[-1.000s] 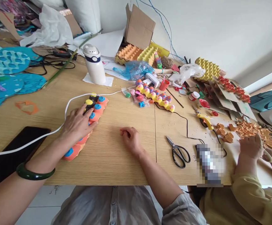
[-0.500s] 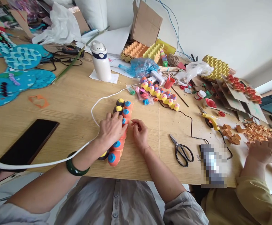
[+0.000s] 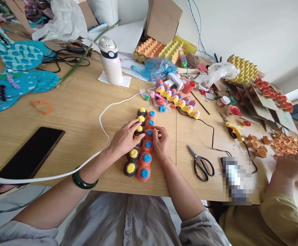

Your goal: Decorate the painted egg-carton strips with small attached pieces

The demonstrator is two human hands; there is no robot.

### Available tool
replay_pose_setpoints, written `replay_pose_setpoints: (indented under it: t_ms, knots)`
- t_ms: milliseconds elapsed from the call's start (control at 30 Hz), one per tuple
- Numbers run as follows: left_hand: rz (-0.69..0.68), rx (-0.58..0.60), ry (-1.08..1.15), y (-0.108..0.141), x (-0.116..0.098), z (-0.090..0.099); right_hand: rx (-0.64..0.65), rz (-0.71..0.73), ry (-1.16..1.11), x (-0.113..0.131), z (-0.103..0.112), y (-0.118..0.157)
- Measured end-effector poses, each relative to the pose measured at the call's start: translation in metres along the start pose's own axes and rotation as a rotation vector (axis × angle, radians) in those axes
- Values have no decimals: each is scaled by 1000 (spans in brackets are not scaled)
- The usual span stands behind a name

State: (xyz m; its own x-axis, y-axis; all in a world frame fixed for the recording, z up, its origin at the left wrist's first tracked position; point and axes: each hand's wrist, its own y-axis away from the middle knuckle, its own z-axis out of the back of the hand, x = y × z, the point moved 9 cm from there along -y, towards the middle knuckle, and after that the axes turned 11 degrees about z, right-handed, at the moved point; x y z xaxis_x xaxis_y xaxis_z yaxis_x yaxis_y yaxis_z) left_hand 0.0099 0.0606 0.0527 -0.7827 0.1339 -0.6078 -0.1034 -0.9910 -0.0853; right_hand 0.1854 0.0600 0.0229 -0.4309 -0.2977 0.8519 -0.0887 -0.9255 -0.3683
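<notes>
Two painted egg-carton strips lie side by side in front of me. The black strip (image 3: 133, 154) carries yellow dabs on its cups, and the orange strip (image 3: 146, 158) carries blue dabs. My left hand (image 3: 124, 139) lies across the black strip with fingers apart, covering some of its cups; its thumb reaches toward the orange strip. At the orange strip's right edge, my right hand (image 3: 161, 141) is closed, fingers curled and touching the side. Whatever its fingertips may pinch is hidden.
Black-handled scissors (image 3: 201, 164) lie to the right, a phone (image 3: 32, 153) to the left. A white cable (image 3: 101, 119) curves past the strips. Farther back stand a white bottle (image 3: 111, 61) and a yellow-and-purple carton strip (image 3: 177, 97). A co-worker's hand (image 3: 291, 166) is at far right.
The two strips have shifted right and turned so that both rows face up. My left hand has moved right with its fingers more spread. My right hand now touches the orange strip.
</notes>
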Motion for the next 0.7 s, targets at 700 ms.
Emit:
replay_pose_setpoints:
  t_ms: [700]
  knots:
    - [-54, 203, 173, 3, 10, -5, 10, 88, -62, 6, 0, -2]
